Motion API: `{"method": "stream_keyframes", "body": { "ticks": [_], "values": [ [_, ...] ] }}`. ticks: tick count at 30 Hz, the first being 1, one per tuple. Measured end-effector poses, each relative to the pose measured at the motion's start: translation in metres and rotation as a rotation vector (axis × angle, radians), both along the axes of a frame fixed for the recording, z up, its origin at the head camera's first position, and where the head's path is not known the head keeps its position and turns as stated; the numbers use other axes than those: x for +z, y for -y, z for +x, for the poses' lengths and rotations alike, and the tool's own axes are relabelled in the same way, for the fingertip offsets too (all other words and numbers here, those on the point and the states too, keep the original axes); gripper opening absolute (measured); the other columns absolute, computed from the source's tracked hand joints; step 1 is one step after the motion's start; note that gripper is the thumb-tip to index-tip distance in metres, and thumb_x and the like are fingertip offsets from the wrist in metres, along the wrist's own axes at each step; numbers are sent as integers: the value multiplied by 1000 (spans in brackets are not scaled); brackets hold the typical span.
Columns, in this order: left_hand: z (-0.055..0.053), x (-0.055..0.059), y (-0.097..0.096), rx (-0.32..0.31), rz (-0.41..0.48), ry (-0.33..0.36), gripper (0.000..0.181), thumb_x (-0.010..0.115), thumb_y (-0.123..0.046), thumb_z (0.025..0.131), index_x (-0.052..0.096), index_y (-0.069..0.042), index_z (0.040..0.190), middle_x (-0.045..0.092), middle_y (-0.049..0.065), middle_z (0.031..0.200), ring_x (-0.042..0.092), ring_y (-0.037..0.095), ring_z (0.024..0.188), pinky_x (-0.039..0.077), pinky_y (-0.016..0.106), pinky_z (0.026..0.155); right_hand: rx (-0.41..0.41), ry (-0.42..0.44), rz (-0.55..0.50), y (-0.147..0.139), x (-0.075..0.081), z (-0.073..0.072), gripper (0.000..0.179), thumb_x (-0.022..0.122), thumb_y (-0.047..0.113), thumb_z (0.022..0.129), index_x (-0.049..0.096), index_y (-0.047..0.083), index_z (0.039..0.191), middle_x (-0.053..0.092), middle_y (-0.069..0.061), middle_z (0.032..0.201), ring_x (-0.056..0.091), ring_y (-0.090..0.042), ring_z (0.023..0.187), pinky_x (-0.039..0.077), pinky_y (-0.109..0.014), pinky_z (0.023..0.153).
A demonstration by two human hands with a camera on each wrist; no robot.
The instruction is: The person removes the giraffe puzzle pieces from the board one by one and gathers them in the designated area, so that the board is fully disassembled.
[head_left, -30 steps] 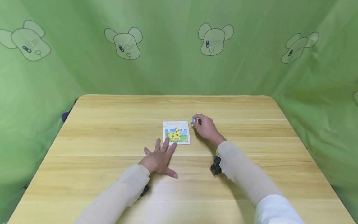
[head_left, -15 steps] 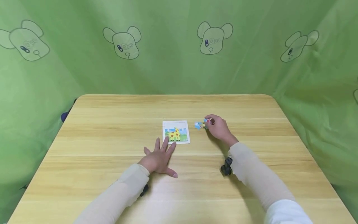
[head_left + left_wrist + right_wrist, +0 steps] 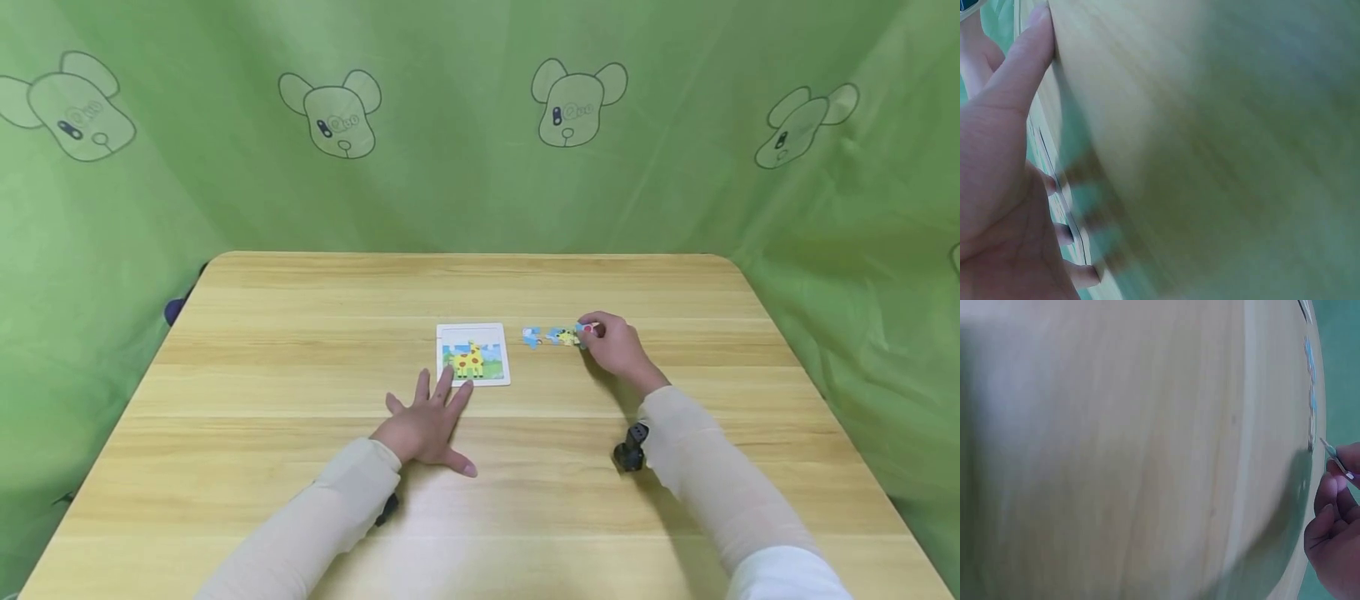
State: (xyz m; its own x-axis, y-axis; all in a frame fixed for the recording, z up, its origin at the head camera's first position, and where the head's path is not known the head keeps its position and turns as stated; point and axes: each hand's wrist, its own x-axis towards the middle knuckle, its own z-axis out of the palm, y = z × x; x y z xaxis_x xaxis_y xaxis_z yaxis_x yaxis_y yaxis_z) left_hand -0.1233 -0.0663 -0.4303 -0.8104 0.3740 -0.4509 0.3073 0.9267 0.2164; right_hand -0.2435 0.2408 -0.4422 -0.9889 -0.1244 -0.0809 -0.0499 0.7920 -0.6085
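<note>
A square jigsaw puzzle (image 3: 471, 327) in a white frame lies mid-table, showing a yellow giraffe with red-brown spots; a white strip runs along its top. My left hand (image 3: 426, 429) is spread, with fingertips on the frame's lower edge; the left wrist view shows its palm and thumb low over the wood. To the right of the frame, a blue jigsaw piece (image 3: 531, 336) and a blue-and-yellow one (image 3: 561, 336) lie in a row. Past them, my right hand (image 3: 618, 346) pinches a jigsaw piece (image 3: 587, 330) with a red spot, seen edge-on and tilted in the right wrist view.
A light wooden table (image 3: 315, 300) with rounded far corners fills the lower view. Green curtains (image 3: 465, 200) with bear-head outlines hang behind it and at both sides. A small black camera (image 3: 628, 450) hangs at the right wrist.
My right hand has moved right, away from the frame, still pinching the red-spotted piece. Two pieces now lie uncovered along its path. My left hand has stayed put.
</note>
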Motion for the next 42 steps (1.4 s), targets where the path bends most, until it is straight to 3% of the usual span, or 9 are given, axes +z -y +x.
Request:
{"method": "stream_keyframes", "body": {
  "ticks": [10, 24, 42],
  "values": [
    [0, -1, 0, 2, -9, 2, 123, 66, -75, 60, 1, -26, 153, -14, 9, 158, -6, 43, 142, 16, 80, 93, -15, 35, 34, -15, -3, -1, 36, 54, 19, 95, 54, -3, 124, 62, -22, 104, 59, -31, 91, 47, -41, 80],
    [-2, -3, 1, 1, -4, 6, 124, 65, -76, 60, 0, -26, 153, -16, 9, 157, -7, 44, 142, 15, 80, 93, -85, 74, 52, -11, -1, -3, 31, 55, 21, 93, 56, -3, 113, 63, -19, 97, 59, -27, 83, 45, -32, 69],
    [-2, -2, 1, 0, -18, 7, 124, 64, -77, 60, -2, -27, 153, -16, 8, 157, -8, 43, 142, 16, 80, 93, -102, 110, 69, -11, -2, -5, 36, 54, 26, 95, 54, -2, 119, 61, -20, 105, 58, -32, 93, 47, -40, 78]
  ]
}}
